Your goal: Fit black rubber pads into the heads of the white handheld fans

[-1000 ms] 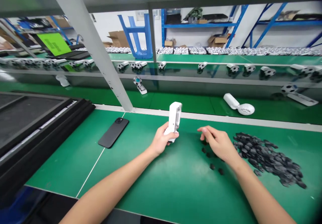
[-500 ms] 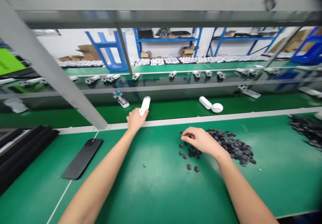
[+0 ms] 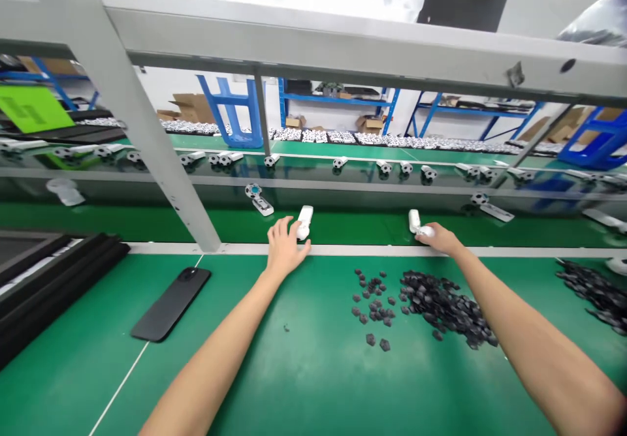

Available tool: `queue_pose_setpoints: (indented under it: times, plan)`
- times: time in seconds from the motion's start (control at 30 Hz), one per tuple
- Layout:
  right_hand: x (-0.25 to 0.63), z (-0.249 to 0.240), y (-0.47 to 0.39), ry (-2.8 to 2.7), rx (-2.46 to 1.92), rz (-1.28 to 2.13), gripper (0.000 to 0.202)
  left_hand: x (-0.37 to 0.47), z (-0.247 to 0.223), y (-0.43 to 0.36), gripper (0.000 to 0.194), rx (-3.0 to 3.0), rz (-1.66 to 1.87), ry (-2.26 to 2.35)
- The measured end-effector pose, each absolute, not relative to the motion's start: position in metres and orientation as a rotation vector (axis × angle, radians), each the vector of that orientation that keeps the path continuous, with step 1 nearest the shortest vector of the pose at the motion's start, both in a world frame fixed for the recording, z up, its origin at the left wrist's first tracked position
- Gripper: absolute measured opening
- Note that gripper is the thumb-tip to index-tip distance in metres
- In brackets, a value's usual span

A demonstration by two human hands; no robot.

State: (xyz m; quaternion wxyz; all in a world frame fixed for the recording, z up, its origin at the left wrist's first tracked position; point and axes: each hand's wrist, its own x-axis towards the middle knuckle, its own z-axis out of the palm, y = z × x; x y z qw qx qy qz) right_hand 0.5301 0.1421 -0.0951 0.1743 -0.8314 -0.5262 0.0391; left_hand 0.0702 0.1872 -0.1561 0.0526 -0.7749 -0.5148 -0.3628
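A person's bare left hand (image 3: 284, 250), bare right hand (image 3: 441, 237), slim fingers (image 3: 283, 228), tapering forearms (image 3: 228, 344) (both uncovered to the view's edge)

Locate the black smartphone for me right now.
In the head view, the black smartphone lies on the green bench at left, between the black trays and the left forearm, nearer than the foot of the grey post.

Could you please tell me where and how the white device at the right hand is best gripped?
Probably by its near end, coming from the near right: the white device lies bent, with that end turned toward the right hand and the other part pointing away. A pinch across that end, as the hand appears to have, should suit it.
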Motion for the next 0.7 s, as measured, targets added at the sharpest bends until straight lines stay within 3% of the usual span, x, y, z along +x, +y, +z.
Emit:
queue_pose_setpoints:
  times: [0.2,0.4,0.57,0.7]
  plan:
    - [0.467,-0.076,0.115,-1.593,-2.117,0.389,0.051,0.087,-0.161,0.125,0.058,-2.479,-1.126,-1.291]
    - [0.349,-0.060,0.048,-1.874,-1.526,1.119,0.049,0.106,-0.148,0.063,0.078,-2.880,-1.313,-0.971]
    - [0.299,-0.062,0.020,-1.883,-1.253,0.621,0.045,0.095,-0.120,0.037,0.062,-3.230,-1.400,-1.577]
    - [0.291,-0.066,0.022,-1.967,-1.210,0.716,0.036,0.081,-0.105,0.026,0.040,-3.543,-1.014,-1.419]
